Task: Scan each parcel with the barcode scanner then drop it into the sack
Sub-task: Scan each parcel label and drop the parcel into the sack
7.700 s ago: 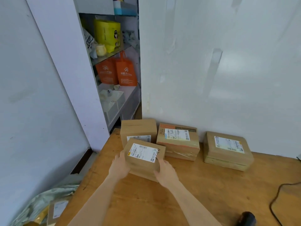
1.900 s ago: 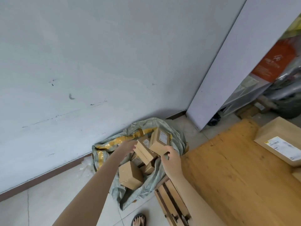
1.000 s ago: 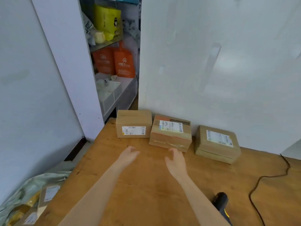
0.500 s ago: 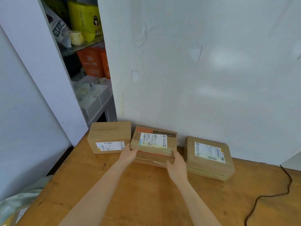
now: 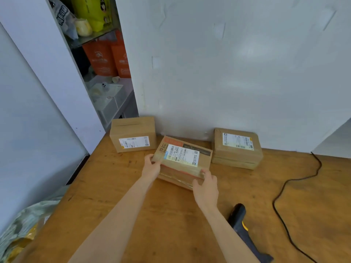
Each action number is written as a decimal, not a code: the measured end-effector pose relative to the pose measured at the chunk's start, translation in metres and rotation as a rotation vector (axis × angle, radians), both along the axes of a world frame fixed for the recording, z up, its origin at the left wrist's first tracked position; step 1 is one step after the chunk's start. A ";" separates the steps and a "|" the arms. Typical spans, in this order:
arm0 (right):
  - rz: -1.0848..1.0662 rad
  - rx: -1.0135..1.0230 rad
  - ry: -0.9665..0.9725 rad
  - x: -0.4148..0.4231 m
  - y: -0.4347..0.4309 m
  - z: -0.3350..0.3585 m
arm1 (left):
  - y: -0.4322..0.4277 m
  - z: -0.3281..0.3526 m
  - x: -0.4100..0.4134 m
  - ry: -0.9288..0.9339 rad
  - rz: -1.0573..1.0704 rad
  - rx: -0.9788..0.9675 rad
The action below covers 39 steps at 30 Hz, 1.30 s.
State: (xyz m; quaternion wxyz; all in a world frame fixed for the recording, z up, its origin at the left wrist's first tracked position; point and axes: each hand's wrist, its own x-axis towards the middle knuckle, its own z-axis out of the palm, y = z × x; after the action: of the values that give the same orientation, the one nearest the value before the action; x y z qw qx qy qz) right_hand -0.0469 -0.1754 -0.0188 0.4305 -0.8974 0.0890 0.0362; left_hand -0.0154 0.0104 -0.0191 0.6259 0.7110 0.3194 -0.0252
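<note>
Three cardboard parcels with white labels are on the wooden table (image 5: 171, 215). My left hand (image 5: 151, 167) and my right hand (image 5: 206, 186) grip the middle parcel (image 5: 183, 160) at its near corners; it has orange print and its label faces up. The left parcel (image 5: 133, 134) and the right parcel (image 5: 237, 148) stand against the wall. A black and yellow barcode scanner (image 5: 245, 230) lies on the table by my right forearm, its black cable (image 5: 284, 188) curling to the right. The grey-green sack (image 5: 22, 224) sits on the floor at lower left.
A white wall (image 5: 228, 73) closes the back of the table. A white panel (image 5: 47, 63) stands to the left, with shelves behind it holding orange bags (image 5: 107, 57), a yellow pack (image 5: 93, 12) and clear bins (image 5: 108, 99).
After dropping a parcel into the sack, both hands came back to the table and took hold of the middle parcel. It has slid toward me, away from the wall.
</note>
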 end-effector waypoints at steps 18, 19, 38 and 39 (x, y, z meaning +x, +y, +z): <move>-0.162 0.293 0.214 -0.250 0.082 0.001 | 0.000 0.000 -0.129 -0.270 0.012 -0.288; -0.166 0.300 0.215 -0.253 0.082 0.000 | -0.001 0.003 -0.132 -0.293 -0.017 -0.332; 0.248 0.200 0.228 -0.217 -0.006 -0.019 | -0.031 0.023 -0.116 -0.236 -0.079 -0.478; 0.263 0.203 0.227 -0.213 -0.011 -0.019 | -0.032 0.022 -0.114 -0.237 -0.067 -0.484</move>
State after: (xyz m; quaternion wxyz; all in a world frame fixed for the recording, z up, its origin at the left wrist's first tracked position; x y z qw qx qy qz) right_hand -0.2601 -0.1863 -0.0378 0.4974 -0.8436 0.0150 0.2020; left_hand -0.1294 -0.0217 0.0031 0.8096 0.5488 0.2049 -0.0383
